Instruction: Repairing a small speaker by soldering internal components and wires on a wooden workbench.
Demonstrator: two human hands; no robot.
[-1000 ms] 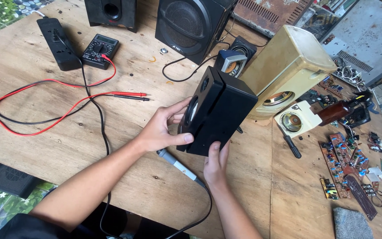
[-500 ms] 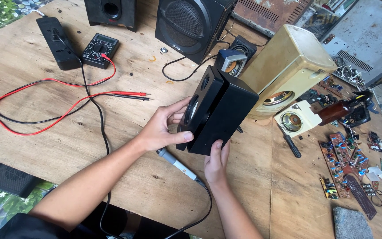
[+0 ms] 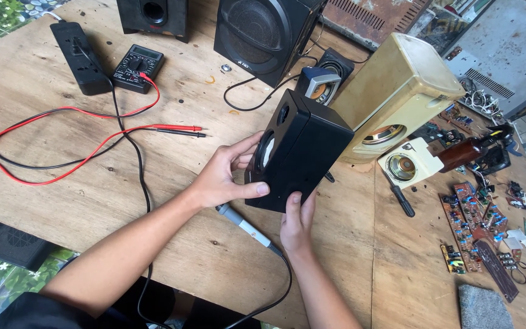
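Observation:
A small black speaker box (image 3: 302,152) is tilted up above the wooden table (image 3: 92,201), its front with the driver and port facing left. My left hand (image 3: 223,176) grips its front face, thumb along the lower edge. From below, my right hand (image 3: 296,222) supports the box's near bottom corner. Under both hands lies a grey-handled soldering iron (image 3: 245,226) with a black cord running toward me.
A multimeter (image 3: 137,67) with red and black probe leads and a black power strip (image 3: 80,58) lie at the left. Behind stand a large black speaker (image 3: 263,33) and a beige speaker cabinet (image 3: 397,97). Circuit boards (image 3: 476,225) and small parts cover the right side.

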